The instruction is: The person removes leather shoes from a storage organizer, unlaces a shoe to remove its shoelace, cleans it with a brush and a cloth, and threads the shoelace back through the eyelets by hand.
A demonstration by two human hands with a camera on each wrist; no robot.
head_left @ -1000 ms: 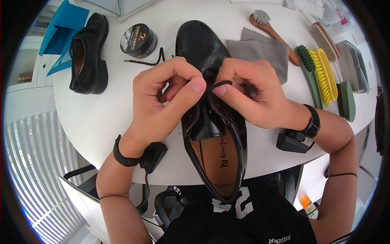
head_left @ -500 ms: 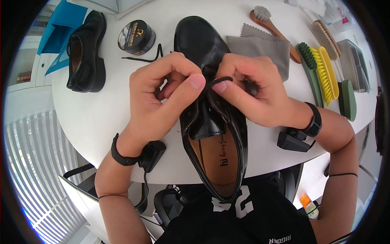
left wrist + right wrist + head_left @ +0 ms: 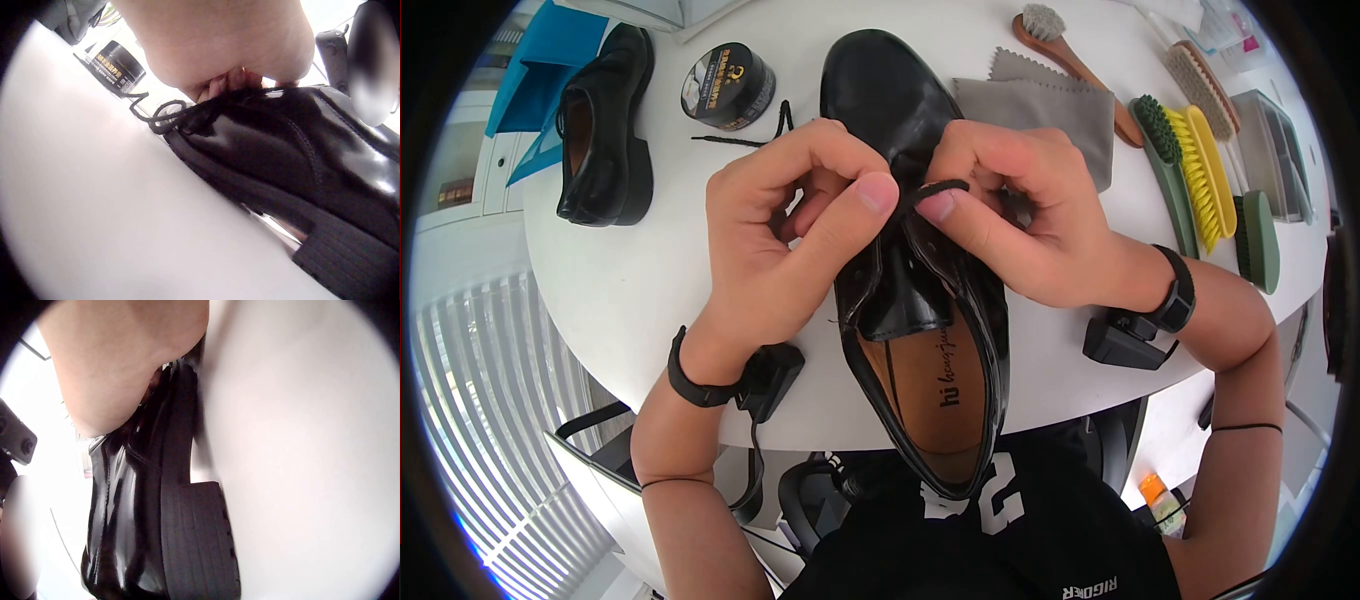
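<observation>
A glossy black lace-up shoe (image 3: 870,90) points away from me in the head view, its tan insole (image 3: 945,400) showing at the near end. Above its eyelets, my right hand (image 3: 1035,220) pinches a black shoelace (image 3: 943,188) between thumb and forefinger, a short end sticking out past the thumb. Close beside it, my left hand (image 3: 775,240) holds thumb and forefinger together at the same lacing; the lace between them is hidden. Loose lace (image 3: 164,117) loops beside the shoe in the left wrist view. The shoe's heel (image 3: 200,537) fills the lower right wrist view.
A second black shoe (image 3: 605,135) lies at left by a blue holder (image 3: 550,65). A round black tin (image 3: 728,85) stands nearby. Toward the right are a grey cloth (image 3: 1040,130), a wooden brush (image 3: 1080,70), a yellow-bristled brush (image 3: 1205,170) and other brushes.
The whole head view has shifted slightly. My left hand has drawn a little to the left, widening the small gap between the thumbs; the right hand keeps its pinch on the lace.
</observation>
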